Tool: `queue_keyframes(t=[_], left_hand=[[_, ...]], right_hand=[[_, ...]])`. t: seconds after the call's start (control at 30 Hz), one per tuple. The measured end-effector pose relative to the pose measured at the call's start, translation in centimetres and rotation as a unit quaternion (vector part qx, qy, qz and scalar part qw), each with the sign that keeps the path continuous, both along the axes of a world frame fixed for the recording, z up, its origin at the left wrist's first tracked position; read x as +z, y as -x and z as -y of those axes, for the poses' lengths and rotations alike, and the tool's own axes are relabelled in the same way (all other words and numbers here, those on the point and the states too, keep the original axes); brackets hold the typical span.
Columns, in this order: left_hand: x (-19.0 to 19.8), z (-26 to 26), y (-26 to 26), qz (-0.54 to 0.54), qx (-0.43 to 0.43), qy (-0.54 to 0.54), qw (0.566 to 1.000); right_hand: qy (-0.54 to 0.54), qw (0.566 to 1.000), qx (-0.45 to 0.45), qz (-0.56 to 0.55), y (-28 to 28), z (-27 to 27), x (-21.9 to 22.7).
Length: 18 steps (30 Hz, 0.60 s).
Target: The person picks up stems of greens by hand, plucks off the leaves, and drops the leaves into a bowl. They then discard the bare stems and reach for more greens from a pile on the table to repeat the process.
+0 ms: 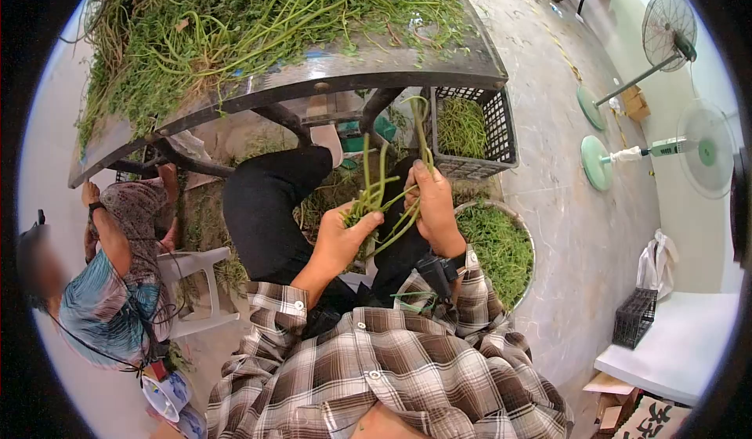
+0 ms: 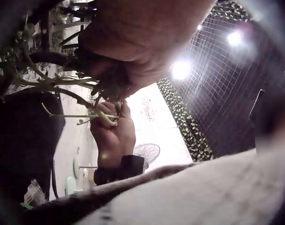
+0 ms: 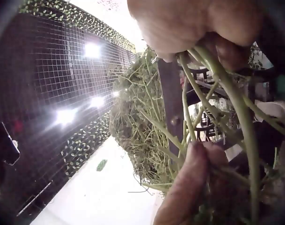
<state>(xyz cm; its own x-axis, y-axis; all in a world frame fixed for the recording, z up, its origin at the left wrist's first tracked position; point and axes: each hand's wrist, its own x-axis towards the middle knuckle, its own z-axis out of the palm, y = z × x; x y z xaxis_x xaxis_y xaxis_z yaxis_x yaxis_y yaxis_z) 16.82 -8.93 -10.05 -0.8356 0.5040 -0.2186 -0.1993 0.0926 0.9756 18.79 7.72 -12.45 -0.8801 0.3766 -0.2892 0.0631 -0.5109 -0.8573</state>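
In the head view both hands are above the lap, below the table edge. The left hand (image 1: 341,239) grips a bunch of green stems (image 1: 366,196), thumb pressed along them. Just to its right, the right hand (image 1: 435,210) pinches several long stems (image 1: 421,130) between thumb and fingers, some reaching up and some down toward the left hand. In the right wrist view, thick stems (image 3: 246,126) hang from the curled right fingers, with the left thumb (image 3: 185,187) against thinner ones. The left wrist view has the left hand (image 2: 133,42) close up, its fingertips partly dark.
A heap of leafy stems (image 1: 235,24) covers the table (image 1: 313,71). Right of the legs stand a black crate (image 1: 501,130) of stems and a round basket (image 1: 533,263) of greens. Another person (image 1: 102,298) sits at left beside a white stool (image 1: 205,282); fans (image 1: 670,28) stand at right.
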Motion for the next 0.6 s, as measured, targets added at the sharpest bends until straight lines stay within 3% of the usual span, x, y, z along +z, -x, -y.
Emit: queue_keyframes(t=[0.27,0.37,0.47,0.6], left_hand=[[-1.8,0.1,0.6,-0.08,0.052,0.019,0.995],[-1.3,0.2,0.4,-0.088,0.033,0.051,0.994],[-1.1,0.4,0.4,-0.019,-0.063,0.053,0.996],[-1.4,0.3,0.4,-0.001,-0.059,0.037,0.998]], right_hand=[[0.016,0.999,0.045,-0.015,-0.1,1.4,-0.2],[0.005,0.999,0.048,-0.015,-0.1,1.8,0.0],[0.005,0.998,0.057,-0.016,0.0,2.3,0.1],[0.017,0.997,0.066,-0.021,-0.1,2.5,0.5]])
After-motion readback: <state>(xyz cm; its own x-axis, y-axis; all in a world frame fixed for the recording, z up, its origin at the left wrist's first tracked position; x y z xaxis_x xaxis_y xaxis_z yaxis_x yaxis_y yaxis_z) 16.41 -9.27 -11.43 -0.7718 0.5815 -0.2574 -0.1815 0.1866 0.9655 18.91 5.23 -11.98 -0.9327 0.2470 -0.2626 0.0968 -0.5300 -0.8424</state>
